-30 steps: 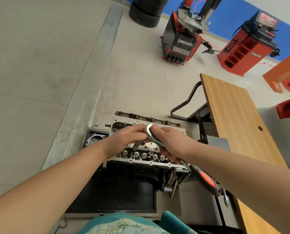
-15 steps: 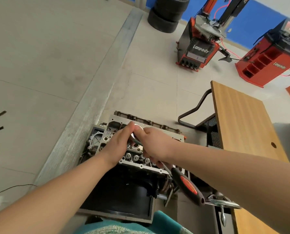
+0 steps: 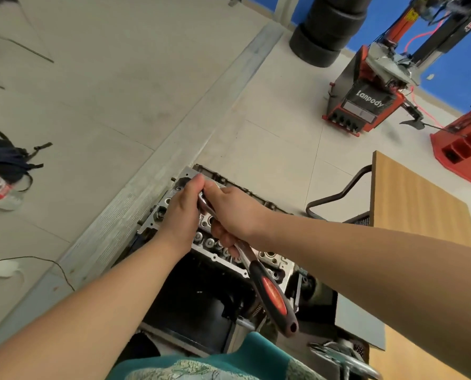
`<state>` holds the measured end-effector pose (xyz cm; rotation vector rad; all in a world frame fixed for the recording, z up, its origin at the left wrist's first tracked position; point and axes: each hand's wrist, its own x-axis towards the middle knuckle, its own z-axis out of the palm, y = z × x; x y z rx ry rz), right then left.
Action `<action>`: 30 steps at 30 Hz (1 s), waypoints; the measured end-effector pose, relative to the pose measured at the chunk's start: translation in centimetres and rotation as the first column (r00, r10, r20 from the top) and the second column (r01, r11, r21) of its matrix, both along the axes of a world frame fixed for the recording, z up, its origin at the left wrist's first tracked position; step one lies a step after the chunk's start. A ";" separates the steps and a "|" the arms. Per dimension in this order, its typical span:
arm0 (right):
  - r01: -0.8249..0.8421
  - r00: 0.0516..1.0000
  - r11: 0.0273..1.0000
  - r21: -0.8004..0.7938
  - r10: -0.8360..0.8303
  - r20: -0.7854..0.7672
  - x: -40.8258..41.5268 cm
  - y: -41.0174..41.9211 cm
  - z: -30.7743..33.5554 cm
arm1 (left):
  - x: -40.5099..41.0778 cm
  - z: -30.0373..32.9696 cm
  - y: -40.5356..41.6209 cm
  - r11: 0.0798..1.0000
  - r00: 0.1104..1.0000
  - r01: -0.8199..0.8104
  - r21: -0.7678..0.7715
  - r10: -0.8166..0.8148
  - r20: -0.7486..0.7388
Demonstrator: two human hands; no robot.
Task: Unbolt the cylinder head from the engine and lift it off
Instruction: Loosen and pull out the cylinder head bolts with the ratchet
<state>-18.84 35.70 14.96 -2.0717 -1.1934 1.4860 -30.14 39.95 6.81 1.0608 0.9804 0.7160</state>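
Observation:
The grey metal cylinder head (image 3: 209,242) sits on top of the dark engine block (image 3: 196,300), low in the middle of the view. A ratchet wrench (image 3: 272,294) with a red and black handle slants down to the right from the head's far left end. My right hand (image 3: 234,212) grips the wrench's steel shaft near its head. My left hand (image 3: 183,209) covers the wrench head, fingers curled over it and pressing down. The bolt under the wrench is hidden by both hands.
A wooden table (image 3: 412,204) stands to the right, with a black chair frame (image 3: 336,198) beside it. A tyre changer (image 3: 366,100), stacked tyres (image 3: 327,31) and a red machine (image 3: 464,149) stand behind. A dark bag (image 3: 1,157) lies on the floor at left.
Both hands and the wrench have shifted left along the cylinder head to its far left end. The camera has swung left, bringing the bag on the floor into view.

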 end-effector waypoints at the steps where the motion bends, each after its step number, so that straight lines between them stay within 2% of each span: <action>1: -0.003 1.000 1.000 0.003 0.003 -0.009 0.0 0.0 -0.1 | 0.3 0.1 -0.4 0.999 0.999 -0.046 -0.009 0.046 -0.011; 11: -0.013 0.995 1.000 -0.008 0.013 -0.095 0.8 0.2 -0.6 | 2.0 0.9 -2.1 0.947 0.949 -0.312 -0.073 0.314 0.012; 13: 0.000 0.985 1.000 -0.009 -0.001 -0.172 1.2 0.2 -0.8 | 2.6 1.0 -2.6 0.921 0.924 -0.375 -0.108 0.380 0.034; 15: 0.022 0.948 1.000 -0.014 -0.025 -0.317 1.6 -0.3 -1.1 | 2.7 0.8 -2.9 0.924 0.926 -0.372 -0.088 0.376 0.030; 19: 0.071 0.731 0.994 -0.086 -0.110 -0.673 2.2 -2.5 -1.2 | 1.4 0.5 -2.2 0.960 0.975 -0.224 0.167 0.220 0.044; 22: 0.059 0.621 0.992 -0.107 -0.120 -0.774 2.3 -4.3 -1.2 | 0.3 0.4 -0.9 0.935 0.993 -0.113 0.337 0.114 0.017; 24: 0.053 0.590 0.991 -0.126 -0.132 -0.796 2.1 -6.0 -1.2 | 0.1 0.8 -0.3 0.885 0.998 -0.044 0.463 0.063 -0.025; 25: 0.057 0.604 0.989 -0.134 -0.141 -0.784 1.9 -6.8 -1.2 | 0.1 1.1 -0.1 0.868 0.999 -0.006 0.496 0.023 -0.027; 27: 0.087 0.698 0.987 -0.132 -0.155 -0.699 1.5 -7.6 -1.0 | 0.1 2.0 0.1 0.872 0.999 0.050 0.486 -0.044 -0.023; 30: 0.073 0.928 0.994 -0.084 -0.099 -0.360 1.1 -6.8 -0.1 | 0.4 3.2 0.8 0.931 0.996 0.076 0.358 -0.054 -0.070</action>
